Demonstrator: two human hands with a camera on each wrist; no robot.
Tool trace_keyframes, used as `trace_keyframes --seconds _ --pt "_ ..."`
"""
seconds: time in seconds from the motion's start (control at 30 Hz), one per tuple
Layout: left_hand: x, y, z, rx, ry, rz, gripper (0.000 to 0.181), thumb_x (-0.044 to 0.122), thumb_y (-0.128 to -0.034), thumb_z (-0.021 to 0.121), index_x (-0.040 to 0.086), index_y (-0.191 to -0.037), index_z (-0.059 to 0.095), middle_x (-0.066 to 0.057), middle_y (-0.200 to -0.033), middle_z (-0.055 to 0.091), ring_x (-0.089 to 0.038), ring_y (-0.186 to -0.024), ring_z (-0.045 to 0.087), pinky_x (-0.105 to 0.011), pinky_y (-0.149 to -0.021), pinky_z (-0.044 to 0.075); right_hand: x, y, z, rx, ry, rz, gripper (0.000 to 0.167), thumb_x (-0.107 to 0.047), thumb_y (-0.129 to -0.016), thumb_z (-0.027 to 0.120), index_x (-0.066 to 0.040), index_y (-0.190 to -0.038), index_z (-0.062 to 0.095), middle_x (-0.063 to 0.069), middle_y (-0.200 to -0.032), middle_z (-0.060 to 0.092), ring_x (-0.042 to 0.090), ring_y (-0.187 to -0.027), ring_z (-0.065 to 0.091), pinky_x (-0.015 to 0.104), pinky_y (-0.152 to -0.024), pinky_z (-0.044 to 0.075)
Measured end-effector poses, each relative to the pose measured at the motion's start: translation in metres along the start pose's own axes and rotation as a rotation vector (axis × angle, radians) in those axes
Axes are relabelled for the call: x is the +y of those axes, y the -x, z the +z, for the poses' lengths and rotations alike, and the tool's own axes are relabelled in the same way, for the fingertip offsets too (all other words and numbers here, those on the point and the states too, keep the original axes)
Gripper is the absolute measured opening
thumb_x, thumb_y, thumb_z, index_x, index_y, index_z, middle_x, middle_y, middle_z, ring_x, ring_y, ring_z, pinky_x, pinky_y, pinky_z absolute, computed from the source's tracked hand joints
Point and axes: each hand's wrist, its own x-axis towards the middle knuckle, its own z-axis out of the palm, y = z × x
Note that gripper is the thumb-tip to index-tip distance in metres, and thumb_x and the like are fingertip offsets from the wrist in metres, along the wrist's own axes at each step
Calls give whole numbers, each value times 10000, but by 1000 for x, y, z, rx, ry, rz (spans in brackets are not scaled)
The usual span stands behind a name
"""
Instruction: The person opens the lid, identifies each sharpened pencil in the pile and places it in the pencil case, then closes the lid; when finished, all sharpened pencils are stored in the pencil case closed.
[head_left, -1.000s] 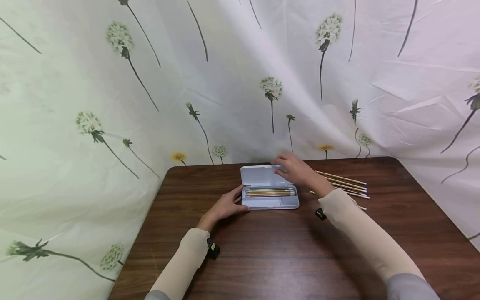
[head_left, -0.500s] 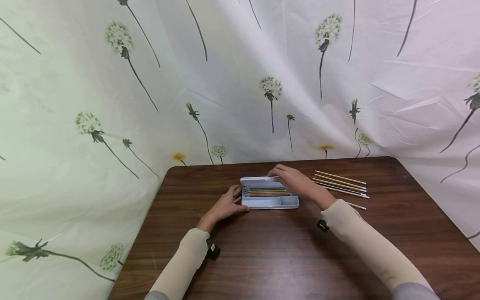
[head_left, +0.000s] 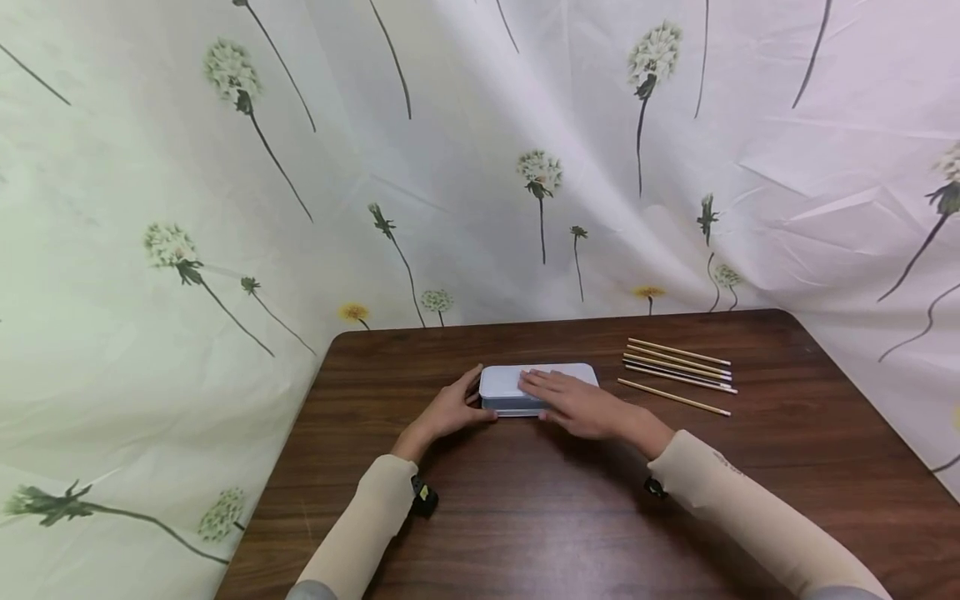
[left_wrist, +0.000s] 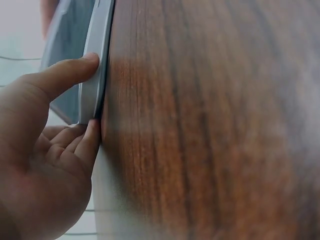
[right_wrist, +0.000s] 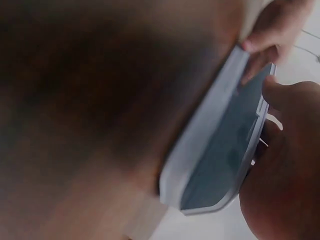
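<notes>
A pale grey-white pencil case (head_left: 498, 383) lies near the table's far side, its lid (head_left: 573, 371) lowered almost onto the base; a gap still shows between them in the right wrist view. My left hand (head_left: 447, 410) grips the case's left end, thumb on the front wall of the base (left_wrist: 90, 95), fingers round the end. Across the lid lies my right hand (head_left: 581, 407), fingers on top and thumb at the front rim, pinching the lid (right_wrist: 250, 145). What is inside the case is hidden in the head view.
Several pencils (head_left: 675, 360) lie side by side to the right of the case, with one pencil (head_left: 673, 397) a little nearer. The brown wooden table (head_left: 540, 517) meets a white curtain (head_left: 465, 167) printed with dandelions at its back edge.
My right hand has swung the lid from upright down toward me over the base, covering the pencils inside. The left hand has kept its place at the left end.
</notes>
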Motion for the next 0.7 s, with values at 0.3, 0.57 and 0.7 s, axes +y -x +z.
trace_keyframes --seconds 0.3,0.57,0.7 --pt "5 2 1 21 -67 12 984 213 -908 874 52 -1685 292 -193 -1725 331 -346 -1497 512 -465 -1216 473 -2 7 19 -10 20 -18 616 -230 -1112 568 -18 -1653 362 187 -1742 307 390 -1620 292 624 -1318 255" --pt "6 2 1 25 -49 8 972 179 -896 882 50 -1676 317 -206 -1708 363 -353 -1490 521 -462 -1206 485 0 8 22 4 11 -42 601 -227 -1122 547 -6 -1649 363 200 -1734 323 410 -1609 307 644 -1301 270" --pt "3 2 1 22 -30 8 974 171 -893 883 62 -1678 318 -200 -1712 358 -356 -1490 520 -461 -1204 486 2 9 22 0 -10 -67 591 -202 -1123 540 9 -1645 361 223 -1724 329 446 -1594 317 676 -1281 279"
